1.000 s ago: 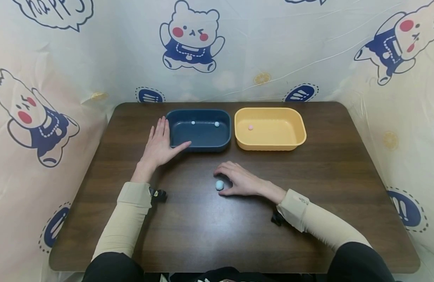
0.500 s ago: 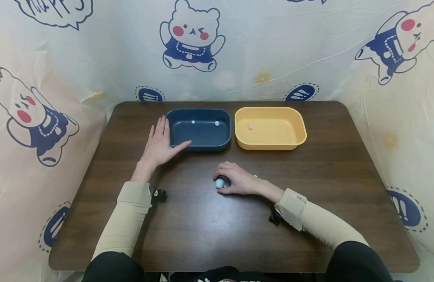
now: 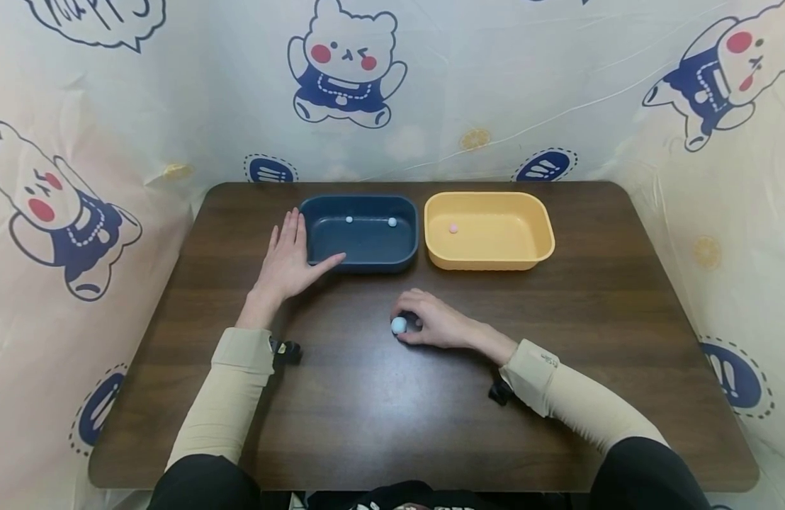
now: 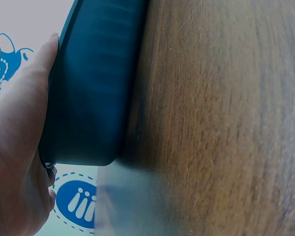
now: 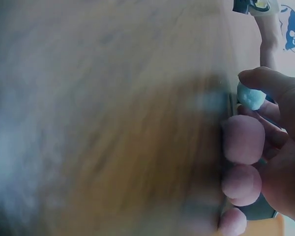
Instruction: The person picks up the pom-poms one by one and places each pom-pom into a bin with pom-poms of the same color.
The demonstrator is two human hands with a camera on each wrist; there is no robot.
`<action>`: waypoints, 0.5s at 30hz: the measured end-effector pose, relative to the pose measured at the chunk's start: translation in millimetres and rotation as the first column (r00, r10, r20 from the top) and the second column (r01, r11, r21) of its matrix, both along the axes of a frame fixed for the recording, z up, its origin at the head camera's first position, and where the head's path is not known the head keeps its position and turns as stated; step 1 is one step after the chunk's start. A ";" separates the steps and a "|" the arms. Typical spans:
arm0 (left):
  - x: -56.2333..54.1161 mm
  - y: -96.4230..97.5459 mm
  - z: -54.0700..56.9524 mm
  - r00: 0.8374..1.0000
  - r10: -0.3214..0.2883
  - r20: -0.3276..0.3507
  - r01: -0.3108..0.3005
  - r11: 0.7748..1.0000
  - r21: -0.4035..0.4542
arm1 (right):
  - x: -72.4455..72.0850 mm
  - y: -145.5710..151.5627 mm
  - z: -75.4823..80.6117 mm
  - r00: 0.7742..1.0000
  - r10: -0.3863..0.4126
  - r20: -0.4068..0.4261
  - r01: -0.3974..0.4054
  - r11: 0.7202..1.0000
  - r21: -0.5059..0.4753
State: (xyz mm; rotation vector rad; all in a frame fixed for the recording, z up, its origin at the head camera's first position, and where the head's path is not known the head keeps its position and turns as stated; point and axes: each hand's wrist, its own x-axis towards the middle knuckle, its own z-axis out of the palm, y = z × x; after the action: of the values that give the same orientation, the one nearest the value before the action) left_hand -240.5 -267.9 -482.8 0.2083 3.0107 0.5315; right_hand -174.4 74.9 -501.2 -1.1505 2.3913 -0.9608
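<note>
My left hand (image 3: 285,268) lies with straight fingers along the left side of a dark blue tub (image 3: 362,269), its thumb stretched over the front rim. In the left wrist view that hand (image 4: 19,123) presses against the tub's wall (image 4: 93,88). Toward the middle of the table my right hand (image 3: 440,322) pinches a light blue ball (image 3: 399,326) between thumb and fingers. The right wrist view shows the ball (image 5: 250,97) under the thumb (image 5: 270,81), with several curled fingertips (image 5: 243,140) below it. How far the ball is off the table I cannot tell.
Two small pale blue balls (image 3: 392,222) lie in the blue tub. A yellow tub (image 3: 489,265) stands to its right, with one small pink ball (image 3: 453,228) inside. Brown wooden table (image 3: 367,425) lies under everything, and a printed sheet (image 3: 431,85) hangs behind and at both sides.
The fingers of my right hand have closed in on the light blue ball, and hand and ball have shifted slightly away from me. My left hand keeps its place on the tub.
</note>
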 end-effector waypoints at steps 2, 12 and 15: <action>-0.1 0.0 0.3 1.000 0.000 0.001 0.000 1.000 0.000 | -1.0 1.1 0.2 1.000 -0.010 0.002 0.010 1.000 -0.010; -0.3 -0.4 0.7 1.000 -0.003 0.004 0.003 1.000 0.000 | -3.6 5.3 4.1 0.998 -0.058 -0.001 0.057 0.996 -0.064; -0.7 -0.2 0.6 1.000 -0.003 0.006 0.003 1.000 -0.001 | -3.6 7.0 6.7 0.997 -0.078 0.009 0.079 0.992 -0.094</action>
State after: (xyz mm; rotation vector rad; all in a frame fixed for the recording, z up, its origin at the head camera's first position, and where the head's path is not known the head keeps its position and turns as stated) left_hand -241.2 -268.1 -482.2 0.2115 3.0043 0.5294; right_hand -178.0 81.9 -494.5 -1.0918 2.4267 -1.1115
